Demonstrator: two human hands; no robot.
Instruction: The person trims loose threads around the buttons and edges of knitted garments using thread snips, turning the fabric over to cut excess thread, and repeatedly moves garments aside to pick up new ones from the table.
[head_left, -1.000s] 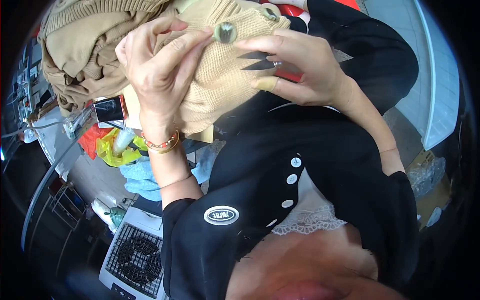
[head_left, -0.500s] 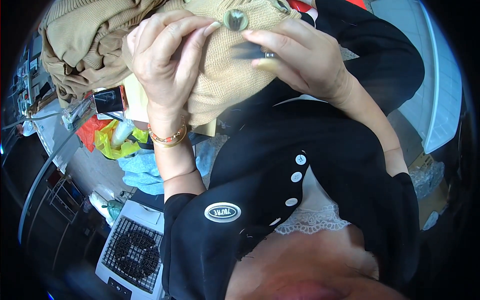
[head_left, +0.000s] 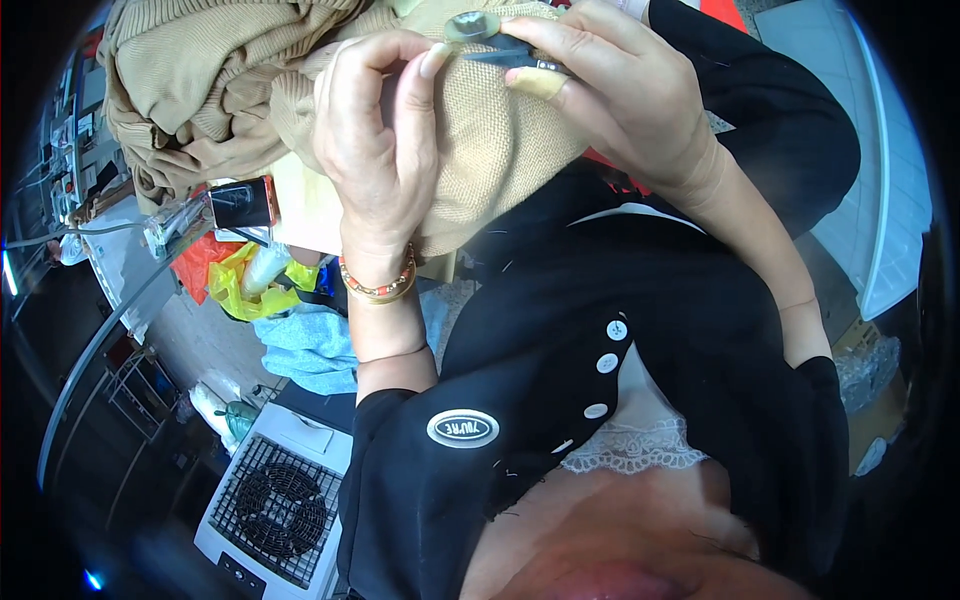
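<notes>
Left hand (head_left: pixel 380 130): thumb and forefinger tips drawn together beside the button; whether they pinch anything cannot be told. Right hand (head_left: pixel 625 95): grasping dark-bladed snips (head_left: pixel 500 57), forefinger at the rim of the button (head_left: pixel 472 26). Button lies over the beige knit (head_left: pixel 480 170), blades just below it. Judgement: steady the button, keep blade tips clear of knit and left fingertips. Beyond: bunched tan knitwear (head_left: pixel 200 75), phone (head_left: pixel 240 205).
</notes>
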